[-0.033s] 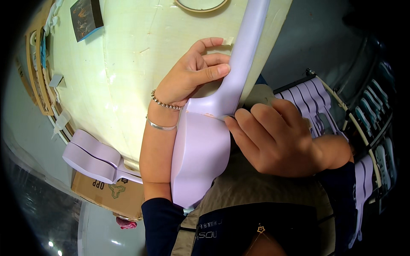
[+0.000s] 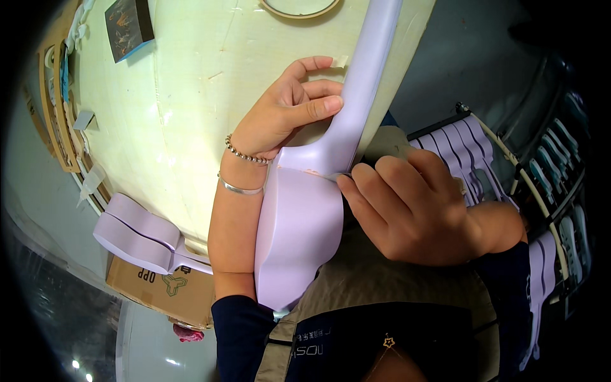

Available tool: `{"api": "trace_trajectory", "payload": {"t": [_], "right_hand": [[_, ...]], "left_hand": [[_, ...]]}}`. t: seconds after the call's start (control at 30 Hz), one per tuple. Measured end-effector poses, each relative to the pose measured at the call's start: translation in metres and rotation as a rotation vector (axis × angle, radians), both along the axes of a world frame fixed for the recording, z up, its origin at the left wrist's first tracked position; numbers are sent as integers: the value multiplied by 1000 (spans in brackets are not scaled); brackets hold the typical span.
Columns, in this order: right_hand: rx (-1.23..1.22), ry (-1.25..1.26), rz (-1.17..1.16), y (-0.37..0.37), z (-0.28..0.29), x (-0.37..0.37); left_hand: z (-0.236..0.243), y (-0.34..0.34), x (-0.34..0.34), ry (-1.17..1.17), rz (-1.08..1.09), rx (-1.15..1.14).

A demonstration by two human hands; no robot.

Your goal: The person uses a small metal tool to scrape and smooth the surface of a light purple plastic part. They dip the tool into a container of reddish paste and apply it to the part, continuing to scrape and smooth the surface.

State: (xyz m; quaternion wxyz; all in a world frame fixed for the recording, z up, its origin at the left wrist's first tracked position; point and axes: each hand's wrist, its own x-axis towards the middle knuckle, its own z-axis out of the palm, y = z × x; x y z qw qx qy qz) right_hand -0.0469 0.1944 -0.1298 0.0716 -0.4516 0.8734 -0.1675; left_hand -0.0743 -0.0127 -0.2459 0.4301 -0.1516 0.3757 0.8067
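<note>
A lilac ukulele (image 2: 299,219) lies tilted between my left forearm and my lap, its neck reaching to the top edge. My left hand (image 2: 296,99) steadies it, with the thumb pressed on the neck's edge and another fingertip meeting the neck. Its index finger is apart, beside a small beige scrap (image 2: 340,62). At the joint of neck and body, my right hand (image 2: 414,207) pinches a thin, flat blade-like tool (image 2: 338,175), mostly hidden by the fingers. Pale orange marks (image 2: 312,171) run along that seam.
The pale table (image 2: 191,114) holds a tape roll (image 2: 302,13) and a dark box (image 2: 129,28). Lilac ukuleles (image 2: 137,232) rest above a cardboard box (image 2: 153,286) at left. Racked lilac instruments (image 2: 461,149) stand at right.
My right hand has shifted very slightly at the seam. Nothing else visibly differs.
</note>
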Motion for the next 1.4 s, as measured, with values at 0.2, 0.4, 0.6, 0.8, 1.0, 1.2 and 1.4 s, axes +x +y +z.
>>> {"api": "trace_trajectory", "payload": {"t": [0.2, 0.4, 0.6, 0.8, 1.0, 1.2, 1.4], "right_hand": [[-55, -71, -22, 3, 0, -13], [-59, -26, -84, 0, -7, 0], [36, -14, 18, 8, 5, -1], [-38, -2, -26, 9, 1, -3], [-103, -112, -54, 10, 1, -13], [-202, -90, -5, -3, -19, -28], [-387, 22, 23, -18, -39, -41]], "left_hand": [[1, 0, 0, -6, 8, 13], [0, 0, -1, 4, -14, -13], [-1, 1, 0, -16, 10, -7], [-2, 0, 1, -23, 28, 29], [-1, 0, 1, -6, 8, 12], [6, 3, -2, -53, 45, 30], [10, 0, -5, -11, 11, 25]]}}
